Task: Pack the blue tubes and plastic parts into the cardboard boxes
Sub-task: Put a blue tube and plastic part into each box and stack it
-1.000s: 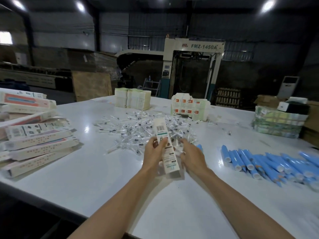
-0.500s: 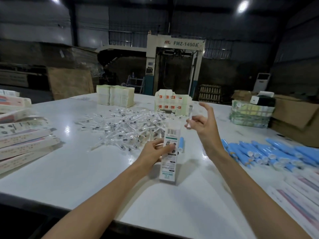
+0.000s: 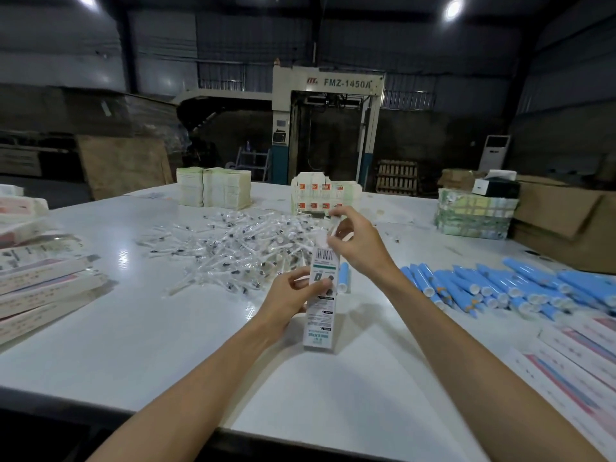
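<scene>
On the white surface (image 3: 166,345), the heap of clear plastic parts (image 3: 240,248) lies behind and the blue tubes (image 3: 500,288) lie in rows to our right. We hold one cardboard box (image 3: 320,315) in the left hand (image 3: 293,295), fingers curled round its middle. The right hand (image 3: 356,248) pinches a single plastic part (image 3: 334,225) between thumb and forefinger just above the box's upper end. To do this well, we judge, we should keep the box steady, line the part up with its mouth and feed it in lengthwise. The box's long axis rises from its lower end, near us by the surface, up and slightly away, barcode end uppermost. The part looks near-upright too, though blur hides its tip.
</scene>
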